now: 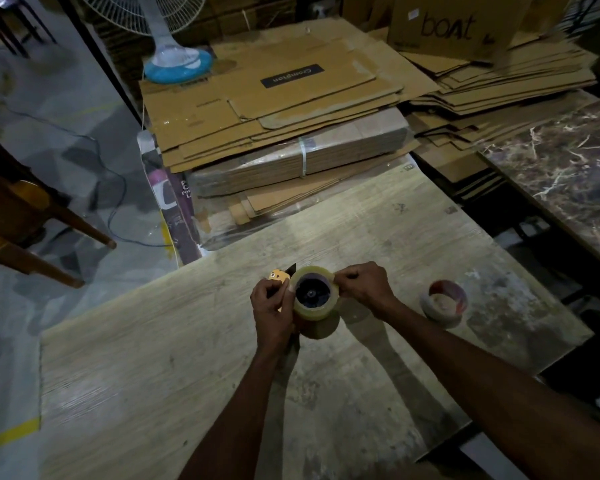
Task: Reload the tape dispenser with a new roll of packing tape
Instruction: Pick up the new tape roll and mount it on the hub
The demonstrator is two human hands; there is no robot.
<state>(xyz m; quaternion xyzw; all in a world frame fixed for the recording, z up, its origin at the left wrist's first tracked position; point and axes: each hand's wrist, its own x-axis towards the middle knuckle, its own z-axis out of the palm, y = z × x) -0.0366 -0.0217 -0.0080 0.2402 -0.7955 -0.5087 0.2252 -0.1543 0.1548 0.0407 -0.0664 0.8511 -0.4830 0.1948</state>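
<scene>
A yellow-orange tape dispenser [278, 277] is held just above the wooden table [153, 358], near its middle. A roll of clear packing tape [315, 310] sits on the dispenser's dark hub. My left hand [272, 315] grips the dispenser from the left, thumb against the roll. My right hand [364, 284] pinches the roll's upper right edge with its fingertips. The dispenser's handle is hidden under my left hand. A nearly used-up roll core [444, 303] lies on the table to the right, apart from both hands.
Flattened cardboard boxes [278, 109] are stacked at the table's far end, with a fan base [179, 65] on them. A marble-patterned slab [568, 168] lies to the right. A wooden chair [21, 216] stands on the floor at left.
</scene>
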